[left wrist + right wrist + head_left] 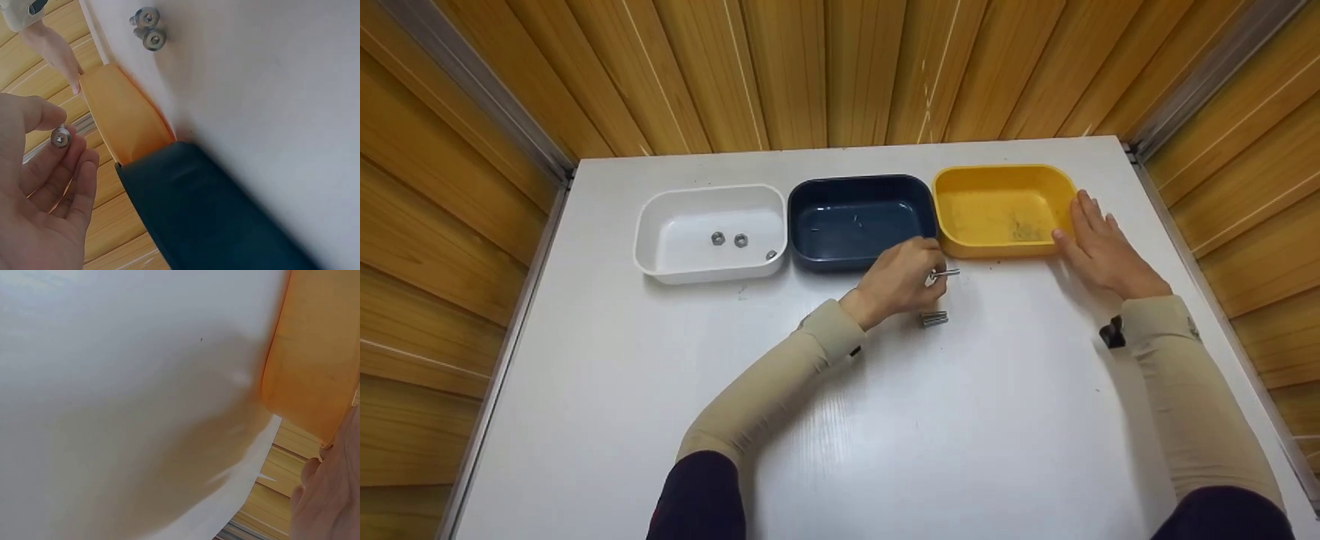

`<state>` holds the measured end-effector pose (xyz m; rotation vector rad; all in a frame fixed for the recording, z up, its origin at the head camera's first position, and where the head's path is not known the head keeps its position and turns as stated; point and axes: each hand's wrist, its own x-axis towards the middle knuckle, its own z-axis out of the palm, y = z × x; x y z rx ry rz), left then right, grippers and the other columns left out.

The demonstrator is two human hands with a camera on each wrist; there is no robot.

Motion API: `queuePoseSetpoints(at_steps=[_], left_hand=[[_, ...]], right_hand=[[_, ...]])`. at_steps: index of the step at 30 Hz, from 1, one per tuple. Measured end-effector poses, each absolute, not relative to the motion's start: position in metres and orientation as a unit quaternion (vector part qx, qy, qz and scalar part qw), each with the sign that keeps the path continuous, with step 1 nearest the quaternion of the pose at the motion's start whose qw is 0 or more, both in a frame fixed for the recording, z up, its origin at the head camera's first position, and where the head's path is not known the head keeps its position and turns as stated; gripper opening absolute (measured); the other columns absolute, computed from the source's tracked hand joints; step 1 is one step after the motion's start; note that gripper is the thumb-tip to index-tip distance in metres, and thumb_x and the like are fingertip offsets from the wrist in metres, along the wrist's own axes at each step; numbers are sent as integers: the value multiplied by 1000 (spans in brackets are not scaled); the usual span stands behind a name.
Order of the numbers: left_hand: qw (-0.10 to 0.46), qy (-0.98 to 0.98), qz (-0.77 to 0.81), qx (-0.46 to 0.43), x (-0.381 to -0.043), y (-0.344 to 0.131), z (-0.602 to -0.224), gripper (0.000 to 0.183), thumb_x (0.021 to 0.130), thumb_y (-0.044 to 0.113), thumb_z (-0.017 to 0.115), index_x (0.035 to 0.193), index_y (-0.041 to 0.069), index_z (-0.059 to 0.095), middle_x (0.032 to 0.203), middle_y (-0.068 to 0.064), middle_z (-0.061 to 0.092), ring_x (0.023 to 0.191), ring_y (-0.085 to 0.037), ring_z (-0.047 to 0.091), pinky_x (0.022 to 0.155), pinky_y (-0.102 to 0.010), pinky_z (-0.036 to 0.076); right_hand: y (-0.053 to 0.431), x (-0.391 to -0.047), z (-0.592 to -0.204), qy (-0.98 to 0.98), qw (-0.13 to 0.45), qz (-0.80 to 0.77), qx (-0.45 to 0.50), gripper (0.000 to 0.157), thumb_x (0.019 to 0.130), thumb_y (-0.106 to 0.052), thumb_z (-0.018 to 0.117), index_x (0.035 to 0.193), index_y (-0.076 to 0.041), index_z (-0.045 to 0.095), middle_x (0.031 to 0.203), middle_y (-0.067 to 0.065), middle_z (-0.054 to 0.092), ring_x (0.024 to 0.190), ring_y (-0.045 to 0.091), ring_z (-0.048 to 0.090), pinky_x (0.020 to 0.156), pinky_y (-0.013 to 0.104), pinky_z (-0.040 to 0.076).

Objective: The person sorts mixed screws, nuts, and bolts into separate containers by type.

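The left hand's [901, 279] thumb and fingertips pinch one silver metal bolt [946, 274] with a round socket head, held above the table near the right end of the navy tray. The right hand [1110, 256] lies along the right end of the yellow tray, fingers extended, thumb apart at the near corner.

Two more silver metal bolts [934, 319] lie side by side on the table, just below the left hand.

Three rounded rectangular trays stand in a touching row: a white one [712, 274] at left, a glossy navy-blue one [840, 241] in the middle and a yellow one [997, 251] at right. The white tray holds three silver metal nuts [718, 238]. Dark smudges mark the yellow tray's floor.

Both forearms wear beige sleeves [769, 382] with dark fabric above. The smooth white table [997, 420] is enclosed by walls of golden-brown wood-look planks [855, 75], with grey metal strips [484, 86] at the corners.
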<state>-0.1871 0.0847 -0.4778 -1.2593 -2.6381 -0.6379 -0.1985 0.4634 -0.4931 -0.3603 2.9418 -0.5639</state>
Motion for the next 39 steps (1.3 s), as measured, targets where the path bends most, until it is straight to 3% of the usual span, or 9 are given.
queuePoseSetpoints(at_steps=[8, 13, 18, 25, 33, 39], left_hand=[[73, -879, -221, -416, -204, 89, -458, 18, 90, 23, 65, 100, 13, 78, 102, 1, 70, 91, -13, 61, 81, -27, 53], [78, -882, -216, -411, -216, 94, -448, 18, 90, 23, 63, 90, 12, 77, 91, 1, 66, 81, -12, 58, 72, -25, 53], [73, -887, -218, -401, -226, 100, -442, 17, 89, 21, 62, 89, 11, 76, 89, 1, 63, 79, -11, 57, 72, -25, 52], [33, -894, -232, -383, -239, 111, -443, 20, 89, 23, 63, 93, 9, 76, 94, 0, 66, 82, -11, 59, 78, -24, 54], [13, -904, -239, -356, -258, 127, -449, 18, 90, 24, 65, 91, 9, 75, 87, 2, 66, 73, -10, 57, 66, -22, 50], [15, -906, -237, -352, -268, 142, -452, 20, 92, 25, 64, 96, 9, 75, 89, 2, 67, 74, -9, 59, 66, -21, 51]], right_hand=[[460, -202, -490, 974, 64, -179, -125, 77, 107, -50, 24, 158, -3, -9, 166, 13, -19, 153, 33, -16, 122, 55, -10], [462, -200, -491, 975, 67, -173, -124, 77, 108, -50, 24, 158, -3, -10, 166, 13, -19, 153, 35, -14, 121, 55, -10], [465, -199, -493, 975, 66, -172, -124, 77, 108, -48, 25, 157, 0, -9, 165, 12, -19, 153, 35, -13, 121, 56, -9], [466, -197, -492, 976, 68, -166, -120, 77, 108, -49, 24, 157, 0, -9, 166, 14, -18, 153, 33, -15, 121, 56, -8], [464, -197, -491, 979, 65, -154, -117, 77, 107, -50, 23, 158, 0, -8, 166, 12, -18, 153, 35, -15, 122, 54, -10], [461, -197, -490, 979, 59, -154, -121, 77, 107, -50, 23, 158, -1, -8, 166, 9, -19, 153, 35, -13, 122, 50, -11]])
